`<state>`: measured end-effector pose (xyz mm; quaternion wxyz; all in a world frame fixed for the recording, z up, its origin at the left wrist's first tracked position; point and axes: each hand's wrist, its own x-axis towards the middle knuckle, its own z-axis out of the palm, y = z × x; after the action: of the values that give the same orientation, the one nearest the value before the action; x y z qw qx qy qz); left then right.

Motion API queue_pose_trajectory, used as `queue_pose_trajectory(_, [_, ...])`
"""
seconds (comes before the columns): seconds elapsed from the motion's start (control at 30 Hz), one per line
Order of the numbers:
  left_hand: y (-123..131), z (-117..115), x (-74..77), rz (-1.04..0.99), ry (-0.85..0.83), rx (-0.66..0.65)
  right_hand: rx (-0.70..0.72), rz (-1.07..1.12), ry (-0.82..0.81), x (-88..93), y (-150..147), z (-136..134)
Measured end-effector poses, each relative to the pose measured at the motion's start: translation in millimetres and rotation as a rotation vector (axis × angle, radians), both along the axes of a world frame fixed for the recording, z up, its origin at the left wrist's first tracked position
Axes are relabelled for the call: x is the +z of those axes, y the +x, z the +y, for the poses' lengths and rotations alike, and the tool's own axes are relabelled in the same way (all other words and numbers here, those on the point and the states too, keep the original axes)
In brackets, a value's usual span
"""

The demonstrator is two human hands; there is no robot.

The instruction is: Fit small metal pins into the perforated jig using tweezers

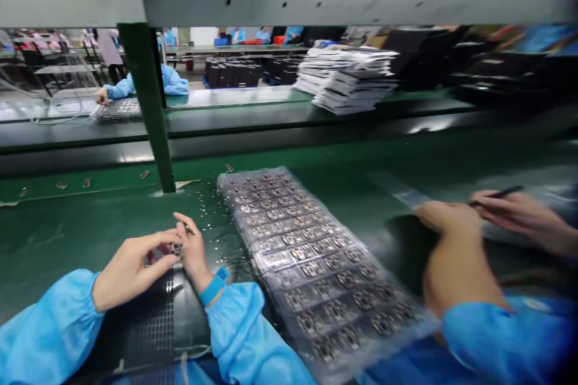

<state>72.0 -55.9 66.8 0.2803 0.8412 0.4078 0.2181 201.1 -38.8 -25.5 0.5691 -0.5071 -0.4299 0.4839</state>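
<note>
My left hand (129,269) is closed, its fingertips pinching a small dark part over a black perforated tray (158,319) at the lower left. Touching it fingertip to fingertip, my right hand (194,252) is pinched round a thin dark tool whose tip pokes out above the fingers. It wears a blue wrist strap (212,289). Just right of my hands lies a long clear plastic tray (316,264) with several rows of small dark components, running diagonally across the green mat (67,228).
A co-worker's blurred hands (456,252) work at the right; the far one holds a dark pen-like tool (497,194). A green post (149,114) stands behind my hands. Stacked trays (352,78) sit on the conveyor beyond. Another person's sleeve (135,85) shows at the far left.
</note>
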Motion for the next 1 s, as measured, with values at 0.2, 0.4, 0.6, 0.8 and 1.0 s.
queue_pose_trajectory(0.2, [-40,13,-60.5,-0.355,-0.404,0.393,0.034,0.279,-0.123,-15.7,-6,-7])
queue_pose_trajectory(0.4, [-38,12,-81.9,-0.517,-0.561,0.427,0.194,0.112,-0.076,-10.3,-9,-30])
queue_pose_trajectory(0.6, [-36,5,-84.3,-0.427,-0.501,0.42,0.178,0.018,-0.049,-12.7,-12,-29])
queue_pose_trajectory(0.8, [-32,3,-84.7,-0.537,-0.589,0.443,0.168,0.005,-0.061,-15.3,-14,-31])
queue_pose_trajectory(1.0, [-32,5,-83.8,-0.547,-0.596,0.411,0.237,0.036,-0.093,-12.6,-14,-32])
